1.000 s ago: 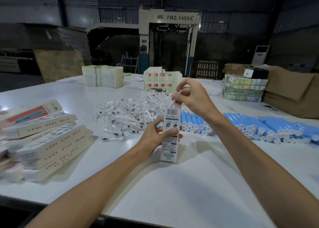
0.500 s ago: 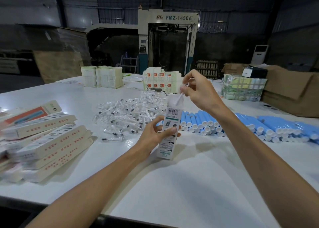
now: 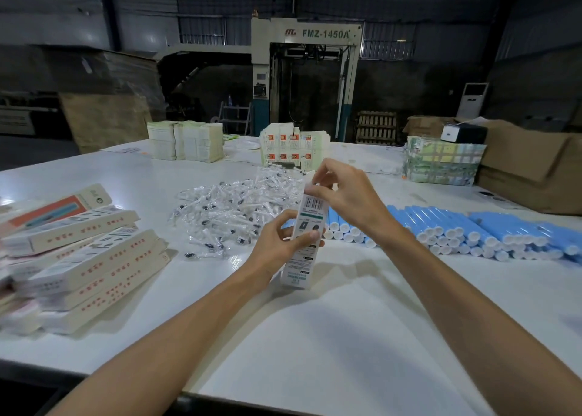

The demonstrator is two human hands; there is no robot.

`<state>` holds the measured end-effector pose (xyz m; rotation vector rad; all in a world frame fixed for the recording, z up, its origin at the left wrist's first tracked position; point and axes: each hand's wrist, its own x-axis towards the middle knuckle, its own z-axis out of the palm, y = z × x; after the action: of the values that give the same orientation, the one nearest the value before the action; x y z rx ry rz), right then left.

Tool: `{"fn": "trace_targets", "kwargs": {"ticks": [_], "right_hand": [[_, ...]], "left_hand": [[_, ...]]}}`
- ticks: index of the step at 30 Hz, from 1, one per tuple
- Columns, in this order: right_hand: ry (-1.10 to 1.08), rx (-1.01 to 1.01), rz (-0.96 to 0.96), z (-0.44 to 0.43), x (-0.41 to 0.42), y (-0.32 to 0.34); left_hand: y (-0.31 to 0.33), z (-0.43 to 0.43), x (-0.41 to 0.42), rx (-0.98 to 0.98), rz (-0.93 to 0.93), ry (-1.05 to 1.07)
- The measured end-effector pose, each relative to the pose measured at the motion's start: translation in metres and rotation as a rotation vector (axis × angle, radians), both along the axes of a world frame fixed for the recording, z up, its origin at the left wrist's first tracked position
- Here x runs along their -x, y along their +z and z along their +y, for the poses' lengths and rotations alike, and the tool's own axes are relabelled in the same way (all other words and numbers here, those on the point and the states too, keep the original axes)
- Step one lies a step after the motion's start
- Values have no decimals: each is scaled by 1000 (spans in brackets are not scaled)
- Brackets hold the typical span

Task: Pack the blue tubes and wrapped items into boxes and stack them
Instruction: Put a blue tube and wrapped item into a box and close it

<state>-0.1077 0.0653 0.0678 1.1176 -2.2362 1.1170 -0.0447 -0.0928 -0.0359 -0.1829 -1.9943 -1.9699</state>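
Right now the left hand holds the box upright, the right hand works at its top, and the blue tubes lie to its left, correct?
Not quite: in the head view the blue tubes lie to the right of the box. The left hand does hold it upright, the right hand at its top.

Head-worn camera, looking forward and down — close over table (image 3: 315, 337)

Smooth, faintly glossy white table (image 3: 315, 337). Matt printed cardboard for the held box (image 3: 299, 267) and stacked boxes (image 3: 94, 258); crinkly clear plastic round the wrapped items (image 3: 233, 207). Smooth blue tubes (image 3: 504, 223) (white plastic caps (image 3: 450, 233)), brown cardboard cartons (image 3: 529, 176).
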Motion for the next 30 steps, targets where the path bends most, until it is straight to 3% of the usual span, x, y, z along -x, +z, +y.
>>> {"fn": "trace_targets", "kwargs": {"ticks": [7,11,15,23,30], "right_hand": [[40,55,50,3,6,-42],[79,285,-188,9,2,-66],[201,363,-338,7,-4,-79],[252,468,-407,10,-2,-83],[294,410,-392,15,-4,-83]], "left_hand": [[-4,1,2,-39,6,-23],[-5,0,4,-98,7,-48],[-8,0,6,-112,7,-80],[0,-2,2,153,167,-72],[8,-7,1,186,169,-8]]}}
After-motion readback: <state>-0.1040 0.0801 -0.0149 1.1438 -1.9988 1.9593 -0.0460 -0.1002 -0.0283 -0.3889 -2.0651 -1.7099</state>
